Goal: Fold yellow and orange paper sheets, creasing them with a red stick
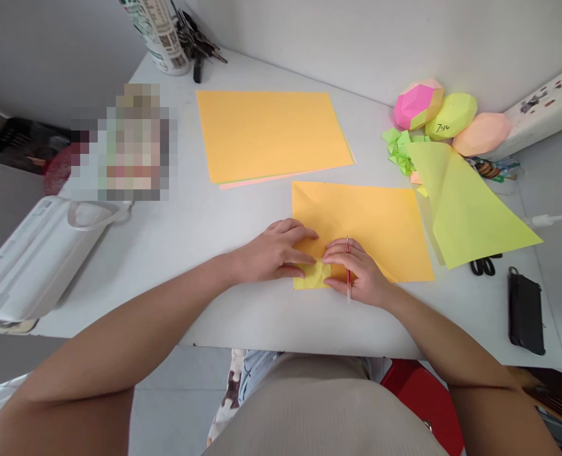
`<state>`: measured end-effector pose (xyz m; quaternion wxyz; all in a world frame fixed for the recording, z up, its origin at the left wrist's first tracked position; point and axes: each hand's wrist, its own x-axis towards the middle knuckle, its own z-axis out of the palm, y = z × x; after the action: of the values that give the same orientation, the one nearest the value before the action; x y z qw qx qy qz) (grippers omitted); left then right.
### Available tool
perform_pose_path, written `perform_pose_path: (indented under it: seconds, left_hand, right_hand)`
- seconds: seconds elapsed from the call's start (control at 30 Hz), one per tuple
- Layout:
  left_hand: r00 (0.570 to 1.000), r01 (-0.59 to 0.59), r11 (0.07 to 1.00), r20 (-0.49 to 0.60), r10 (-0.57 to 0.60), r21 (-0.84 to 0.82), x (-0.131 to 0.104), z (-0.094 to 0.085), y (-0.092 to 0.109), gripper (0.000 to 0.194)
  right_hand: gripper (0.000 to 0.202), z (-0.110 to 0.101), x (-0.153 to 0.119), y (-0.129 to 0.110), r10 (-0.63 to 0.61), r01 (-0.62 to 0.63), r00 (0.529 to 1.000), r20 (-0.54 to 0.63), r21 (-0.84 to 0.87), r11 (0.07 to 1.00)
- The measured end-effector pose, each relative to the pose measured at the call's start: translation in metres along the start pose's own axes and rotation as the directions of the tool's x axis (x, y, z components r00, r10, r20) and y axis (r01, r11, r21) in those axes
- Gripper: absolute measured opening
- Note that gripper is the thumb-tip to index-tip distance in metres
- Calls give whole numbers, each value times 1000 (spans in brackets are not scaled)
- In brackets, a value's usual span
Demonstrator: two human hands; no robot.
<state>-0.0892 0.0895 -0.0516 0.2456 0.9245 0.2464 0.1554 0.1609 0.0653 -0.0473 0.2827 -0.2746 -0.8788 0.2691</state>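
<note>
A small yellow piece of folded paper [315, 278] lies at the near left edge of a large orange sheet [370, 215] on the white desk. My left hand [281, 250] presses on its left side, thumb and index finger closed over the paper. From the right, my right hand [361, 275] pinches the paper's edge between thumb and fingertips. Tucked across the right fingers is a slim red pen-like stick [348, 269], whose exact kind I cannot make out. The fingers partly cover the folds.
Behind sits a stack of orange sheets [271, 136]. A folded yellow-green sheet [471, 209], green folded paper pieces [399, 149] and faceted paper shapes [452, 117] are at right. A black case [525, 310] lies near the right edge; a white machine [38, 253] stands left.
</note>
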Motion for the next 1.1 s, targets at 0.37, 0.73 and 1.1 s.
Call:
perform_pose_path:
  seconds: [0.37,0.73,1.1]
  left_hand:
    - [1000,-8,1000,-4,8,9,0,2,-1,27]
    - [1000,-5,1000,-2,5,3,0,1,-1,27]
    - [1000,0,1000,7,-1,7,0,1,-1,27]
  right_hand:
    - [26,0,1,-1,12,-12,1000,3,-12,1000]
    - [26,-1,1,-1,11,-11,1000,1,-13,1000]
    - [26,-1,1,-1,14,-14,1000,3,-9,1000]
